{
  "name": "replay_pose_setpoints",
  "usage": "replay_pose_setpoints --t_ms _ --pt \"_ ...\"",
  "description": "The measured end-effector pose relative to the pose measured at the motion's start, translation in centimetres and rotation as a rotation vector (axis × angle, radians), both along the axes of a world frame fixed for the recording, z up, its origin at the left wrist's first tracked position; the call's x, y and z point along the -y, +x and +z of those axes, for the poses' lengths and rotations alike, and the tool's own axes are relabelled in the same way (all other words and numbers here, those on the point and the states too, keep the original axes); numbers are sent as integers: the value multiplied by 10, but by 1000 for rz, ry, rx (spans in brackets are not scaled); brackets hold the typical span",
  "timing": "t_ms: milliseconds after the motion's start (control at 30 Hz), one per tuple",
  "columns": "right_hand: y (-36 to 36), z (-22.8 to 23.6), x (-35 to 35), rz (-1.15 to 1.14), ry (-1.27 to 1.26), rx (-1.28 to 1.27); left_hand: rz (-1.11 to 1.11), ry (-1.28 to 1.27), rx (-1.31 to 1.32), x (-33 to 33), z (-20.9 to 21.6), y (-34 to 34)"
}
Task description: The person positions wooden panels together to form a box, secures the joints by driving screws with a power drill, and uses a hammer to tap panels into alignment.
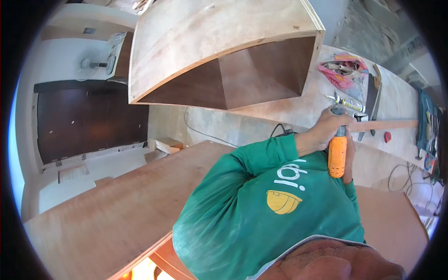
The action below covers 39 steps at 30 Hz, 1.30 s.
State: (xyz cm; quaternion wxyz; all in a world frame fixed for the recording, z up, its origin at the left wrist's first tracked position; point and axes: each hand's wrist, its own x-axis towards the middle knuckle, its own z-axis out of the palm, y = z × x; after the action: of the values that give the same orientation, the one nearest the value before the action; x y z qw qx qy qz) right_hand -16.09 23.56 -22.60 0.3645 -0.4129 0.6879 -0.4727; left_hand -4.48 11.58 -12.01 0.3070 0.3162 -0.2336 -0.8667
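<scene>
In front of my chest is an orange power tool (337, 157) with a dark grey head; its exact kind does not show. My left hand (326, 125) is closed around the grey head from the left side. Along the tool's right side my right hand (349, 151) is closed against the orange body, with most of its fingers hidden behind it. A narrow wooden strip (385, 125) runs rightward from just beside my hands, lying across the bench. Close beyond the left hand lies a sealant tube (350, 103) with a pointed nozzle.
A large open wooden box (224, 44) stands on the bench (396, 95) ahead. To the right lie a pink bag (344, 70) of odds and ends, a handsaw (373, 95), a red tape measure (387, 136) and a teal tool bag (427, 121). Wooden panels (126, 186) flank me; a cord (200, 130) trails left.
</scene>
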Motion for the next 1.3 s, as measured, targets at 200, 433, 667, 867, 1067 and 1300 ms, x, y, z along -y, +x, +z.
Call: replay_pose_setpoints --t_ms 200,433,667,867,1067,1300 --pt "18 23 8 151 5 112 -13 118 41 10 -24 22" --pt "-14 13 18 296 -17 29 -80 -174 416 5 -17 62" --pt "-56 -80 27 420 283 -194 -171 -587 1079 -5 -68 148" --pt "-58 -166 90 758 352 -710 -544 -482 1786 -81 -80 182" --pt "-51 -232 152 752 472 -869 -194 -330 1596 -141 -104 210" --pt "-21 -232 203 644 486 -760 -129 -178 1549 -214 -147 264"
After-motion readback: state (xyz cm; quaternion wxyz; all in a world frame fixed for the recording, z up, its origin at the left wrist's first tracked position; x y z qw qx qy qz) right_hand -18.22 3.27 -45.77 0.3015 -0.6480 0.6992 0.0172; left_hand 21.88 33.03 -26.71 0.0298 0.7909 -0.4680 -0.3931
